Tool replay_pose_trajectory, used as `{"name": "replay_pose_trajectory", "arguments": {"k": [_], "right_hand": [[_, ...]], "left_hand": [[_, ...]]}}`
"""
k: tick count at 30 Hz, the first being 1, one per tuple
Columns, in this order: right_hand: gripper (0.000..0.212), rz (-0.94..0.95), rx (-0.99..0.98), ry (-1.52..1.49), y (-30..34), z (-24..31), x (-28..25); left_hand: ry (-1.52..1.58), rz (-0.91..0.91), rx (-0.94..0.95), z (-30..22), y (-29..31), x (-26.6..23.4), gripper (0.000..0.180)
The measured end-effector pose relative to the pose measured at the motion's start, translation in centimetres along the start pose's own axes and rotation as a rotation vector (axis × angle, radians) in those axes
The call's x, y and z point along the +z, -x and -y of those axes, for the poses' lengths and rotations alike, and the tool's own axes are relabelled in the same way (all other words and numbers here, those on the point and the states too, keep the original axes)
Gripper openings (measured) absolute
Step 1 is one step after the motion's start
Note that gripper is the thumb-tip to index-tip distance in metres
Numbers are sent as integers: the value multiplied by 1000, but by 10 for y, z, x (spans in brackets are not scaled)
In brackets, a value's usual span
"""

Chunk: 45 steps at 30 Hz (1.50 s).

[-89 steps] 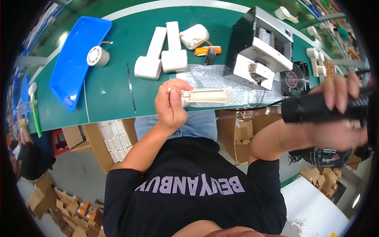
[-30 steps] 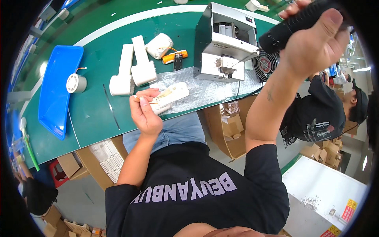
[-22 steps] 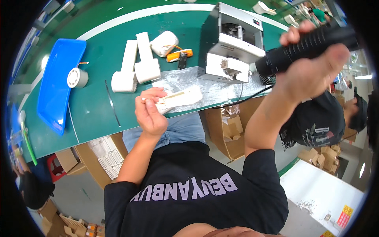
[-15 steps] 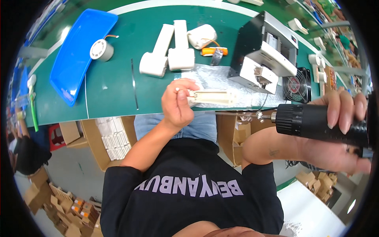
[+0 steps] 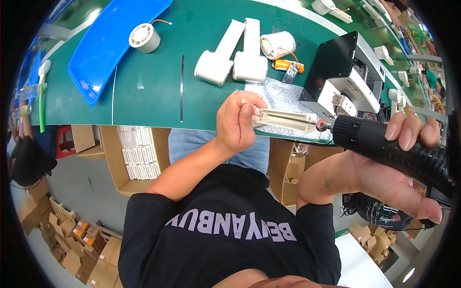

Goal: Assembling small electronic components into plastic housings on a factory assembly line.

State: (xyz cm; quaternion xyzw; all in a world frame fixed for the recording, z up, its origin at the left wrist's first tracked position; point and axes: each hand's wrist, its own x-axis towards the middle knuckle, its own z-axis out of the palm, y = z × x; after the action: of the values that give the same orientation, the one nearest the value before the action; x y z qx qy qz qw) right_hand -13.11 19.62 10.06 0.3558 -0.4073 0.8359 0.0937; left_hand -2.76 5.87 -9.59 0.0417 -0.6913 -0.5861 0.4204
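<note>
My left hand (image 5: 236, 122) grips the end of an open cream plastic handle housing (image 5: 283, 121), its fingers closed round it. A small white connector (image 5: 242, 102) pokes out by those fingers. Wrapped in my right hand (image 5: 408, 163) is a black electric screwdriver (image 5: 367, 137), held level and pointing left. Its long thin bit lies along the inside of the housing, with a small reddish ring near the chuck. Whether the tip touches a screw cannot be made out. Beyond the housing, bubble wrap (image 5: 278, 91) lies on the green table.
Two white handled units (image 5: 213, 67) stand beyond my left hand, near a white motor housing (image 5: 277, 44) and an orange battery (image 5: 288, 66). A black-and-white machine (image 5: 336, 72) stands to the right. Far left are a blue tray (image 5: 96, 62) and a round white fan part (image 5: 145, 38).
The screwdriver has moved left, bringing its bit into the cream housing. My left hand keeps its hold on the housing. The whole view has shifted somewhat.
</note>
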Motion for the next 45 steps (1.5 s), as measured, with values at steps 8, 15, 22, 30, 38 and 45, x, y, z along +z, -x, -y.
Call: {"name": "replay_pose_trajectory", "arguments": {"k": [8,15,22,30,38,45], "right_hand": [[91,-41,39,-12,0,-1,-5],[87,69,21,-17,6,-4,-11],[82,115,0,-52,10,-7,-6],[89,-192,-230,-44,-20,37,-17],[69,-30,-557,-513,-73,96,-53],[94,115,-233,-50,-47,33,-48]], "left_hand": [[-8,-24,46,1,-1,1,22],[23,-42,15,1,0,2,21],[-28,29,-10,-6,-3,-4,20],[-212,285,-249,-39,-28,-20,18],[-684,221,-115,22,-244,-35,27],[-979,49,-201,146,-355,-25,23]]}}
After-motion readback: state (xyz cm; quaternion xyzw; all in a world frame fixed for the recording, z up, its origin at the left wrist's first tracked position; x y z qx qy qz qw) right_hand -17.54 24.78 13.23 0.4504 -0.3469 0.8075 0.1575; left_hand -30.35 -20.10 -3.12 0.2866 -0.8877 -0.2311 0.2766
